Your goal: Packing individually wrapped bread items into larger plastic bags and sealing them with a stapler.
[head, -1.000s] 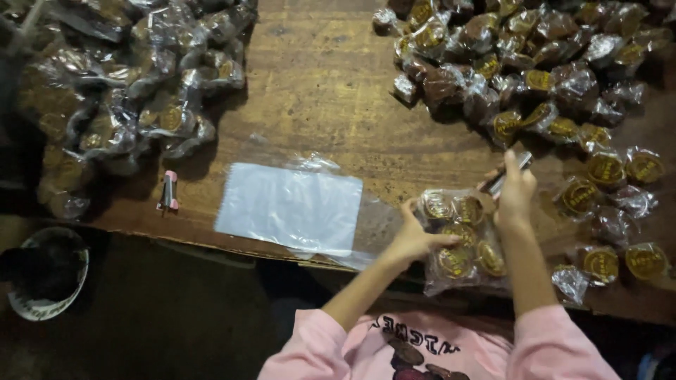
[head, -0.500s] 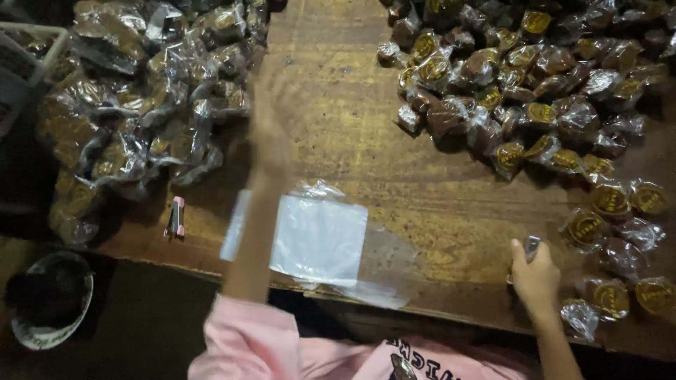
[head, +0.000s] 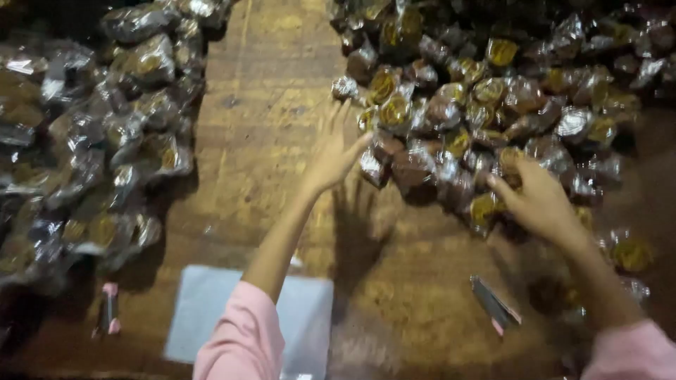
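My left hand (head: 334, 151) is stretched out over the wooden table (head: 282, 91) with its fingers spread and nothing in it. Its fingertips reach the near edge of a big heap of small wrapped round cakes (head: 479, 91). My right hand (head: 539, 200) lies on the same heap further right, fingers curled over a few packets; a grip is not visible. A small grey and pink hand tool (head: 496, 306) lies on the table just below my right hand. Both sleeves are pink.
A stack of flat clear plastic bags (head: 211, 309) lies at the near edge, under my left forearm. A small pink lighter-like thing (head: 109, 317) lies to its left. Several filled clear bags of cakes (head: 98, 141) are piled along the left side.
My left hand swung from the left pile across to the heap of wrapped cakes. My right hand let go of the small tool, which now lies on the table, and moved up onto the heap.
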